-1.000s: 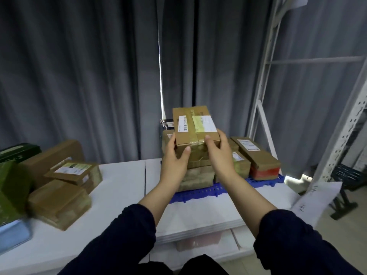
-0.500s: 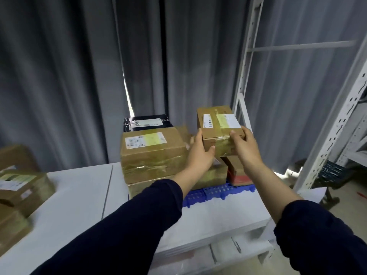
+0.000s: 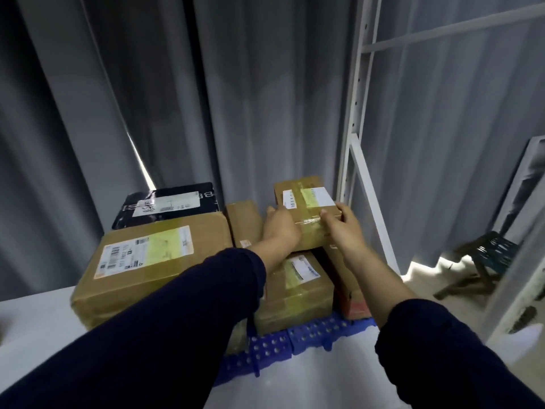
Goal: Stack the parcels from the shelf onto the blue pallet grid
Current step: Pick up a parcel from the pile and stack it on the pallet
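A small brown parcel (image 3: 306, 202) with a white and yellow label is held between my left hand (image 3: 280, 227) and my right hand (image 3: 342, 228). It sits low over the parcels at the right side of the stack; whether it rests on them I cannot tell. The blue pallet grid (image 3: 295, 340) lies on the white table under the stack. On it are a large brown parcel (image 3: 153, 261) at the left, a black parcel (image 3: 168, 202) behind it, a medium brown parcel (image 3: 298, 287) and a red-edged parcel (image 3: 351, 299) at the right.
A white shelf upright (image 3: 352, 119) rises just right of the stack. Grey curtains hang behind. The white table (image 3: 295, 388) extends toward me. A dark stool (image 3: 483, 261) stands on the floor at the right.
Both hands have carried the small parcel right and down, from above the stack's middle to its right rear. My view has moved closer and to the right.
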